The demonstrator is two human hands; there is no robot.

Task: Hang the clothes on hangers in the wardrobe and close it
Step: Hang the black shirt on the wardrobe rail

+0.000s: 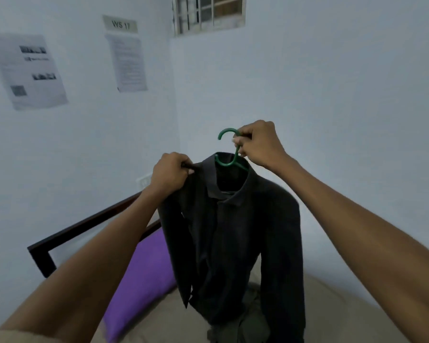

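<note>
A dark shirt (235, 224) hangs on a green hanger (230, 151), held up in the air above the bed (174, 323). The right hand (260, 144) has its fingers (243, 139) curled round the hanger's neck just under the hook. The left hand (170, 173) pinches the shirt's shoulder beside the collar, fingers clamped on the cloth. A purple pillow (139, 280) lies on the bed behind the shirt, against the dark headboard (84, 226). Below the shirt sits what may be more clothing (248, 325), too dim to tell
</note>
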